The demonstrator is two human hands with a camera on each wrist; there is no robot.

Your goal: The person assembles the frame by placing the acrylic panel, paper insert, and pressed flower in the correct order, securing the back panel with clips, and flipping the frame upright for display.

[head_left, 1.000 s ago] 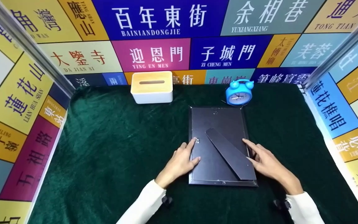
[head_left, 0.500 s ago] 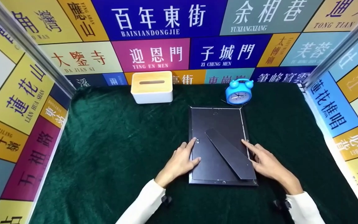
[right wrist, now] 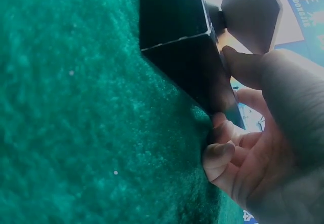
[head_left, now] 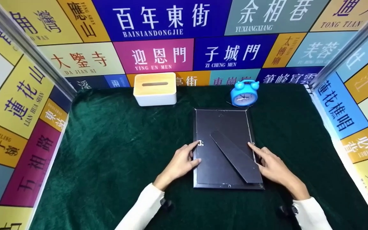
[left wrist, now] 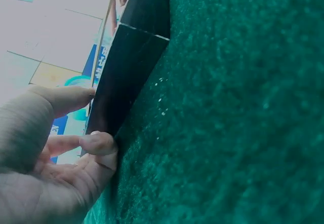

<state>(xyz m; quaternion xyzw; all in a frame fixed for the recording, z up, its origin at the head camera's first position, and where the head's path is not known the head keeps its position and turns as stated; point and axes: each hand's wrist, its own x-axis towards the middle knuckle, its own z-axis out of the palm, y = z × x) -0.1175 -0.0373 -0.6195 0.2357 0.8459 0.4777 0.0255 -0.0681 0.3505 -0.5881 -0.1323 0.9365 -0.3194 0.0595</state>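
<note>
A black picture frame (head_left: 225, 119) lies face down on dark green velvet cloth, its long stand (head_left: 233, 156) slanting across the back. My left hand (head_left: 182, 161) holds the frame's left edge, index fingertip beside a small silver clip (head_left: 200, 143) and thumb at the rim. In the left wrist view, the curled fingers (left wrist: 98, 144) of that hand touch the frame's side. On the opposite edge, my right hand (head_left: 275, 164) grips the frame, index fingertip on the rim. The right wrist view shows its thumb (right wrist: 245, 67) at the back and curled fingers (right wrist: 218, 155) along the side.
Behind the frame stands a blue twin-bell alarm clock (head_left: 244, 94). A white tissue box (head_left: 155, 92) with a wooden lid is at the back left. Printed panels (head_left: 153, 56) with Chinese lettering enclose the cloth-covered table (head_left: 117, 143) at the back and sides.
My left hand has drawn slightly left, its thumb now at the frame's edge, and the silver clip shows more plainly. The right fingers shifted slightly along the right rim; the frame stayed put.
</note>
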